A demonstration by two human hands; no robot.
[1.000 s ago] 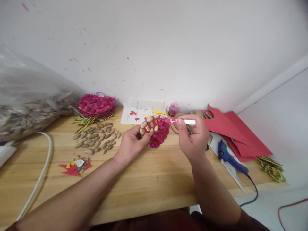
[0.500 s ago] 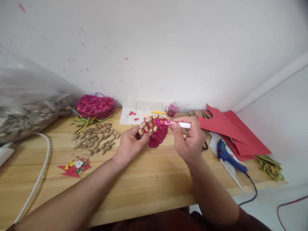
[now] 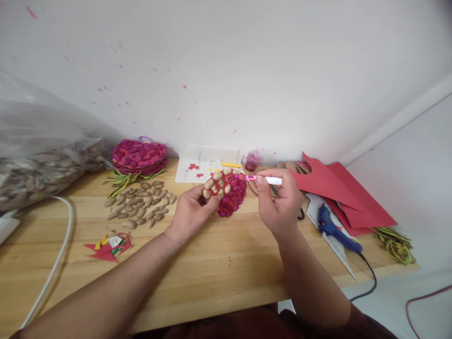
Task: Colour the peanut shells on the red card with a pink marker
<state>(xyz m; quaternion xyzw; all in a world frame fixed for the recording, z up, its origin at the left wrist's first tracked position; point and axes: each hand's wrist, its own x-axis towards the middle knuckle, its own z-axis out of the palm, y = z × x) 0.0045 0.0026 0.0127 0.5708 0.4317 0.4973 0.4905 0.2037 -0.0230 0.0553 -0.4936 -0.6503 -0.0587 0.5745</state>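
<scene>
My left hand [image 3: 193, 209] grips the left edge of a round red disc [image 3: 231, 200] covered with peanuts. Its right and lower part is painted magenta, while the peanuts on its upper left are plain tan. In my right hand [image 3: 280, 200] is a white-handled brush [image 3: 273, 180], pinched between thumb and fingers. The brush's pink-stained end points left and meets the peanuts near the disc's top. Behind the disc, a plastic cup [image 3: 254, 161] with dark pink liquid stands near the wall.
Loose peanuts [image 3: 141, 202] lie left of my hands, near stacked magenta discs [image 3: 139, 156] and a peanut bag [image 3: 42, 174]. Paper scraps [image 3: 109, 247] lie in front. At right are red paper [image 3: 346, 193], a blue glue gun [image 3: 337, 230] with its cord, and green-yellow strands [image 3: 395, 245].
My right hand and the brush have shifted slightly right, and the peanut near the brush end looks darker pink. My left hand and the disc stay nearly still.
</scene>
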